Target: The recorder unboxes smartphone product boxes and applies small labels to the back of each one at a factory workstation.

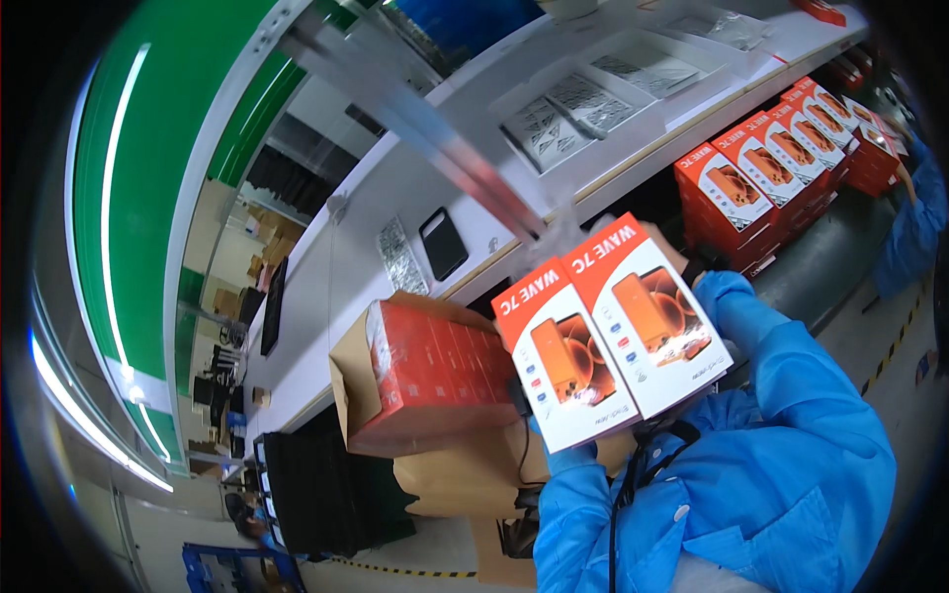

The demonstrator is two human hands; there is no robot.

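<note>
- Two flat rectangular retail boxes side by side at frame centre: left box (556, 356), right box (647, 311). Glossy card, orange top band, white face with an orange phone picture. Long edges touching, both tilted the same way, faces toward the camera.
- Left hand (565, 457) in a blue glove: fingers curl up around the lower edge of the left box, gripping it. Sleeve is blue smooth fabric and comes in from the lower edge.
- Right hand (720, 289) also blue-gloved, at the right edge of the right box, mostly hidden behind it; seems to hold that box, finger closure not visible. Right forearm bent, sleeve creased, running to lower right.
- Open brown cardboard carton (447, 465) just left of the held boxes, flaps up. Inside it, a shrink-wrapped pack of orange boxes (435, 371), film shiny and wrinkled.
- Thin black cable (621, 494) hangs over the blue coat at bottom centre.
- White bench (395, 188) runs diagonally across upper centre, smooth surface. On it: a black phone-shaped slab (443, 243) and clear bags with patterned sheets (583, 104).
- Row of the same orange boxes (781, 163) stands upright, packed tight, upper right.
- Another person's blue sleeve (914, 222) at the far right edge.
</note>
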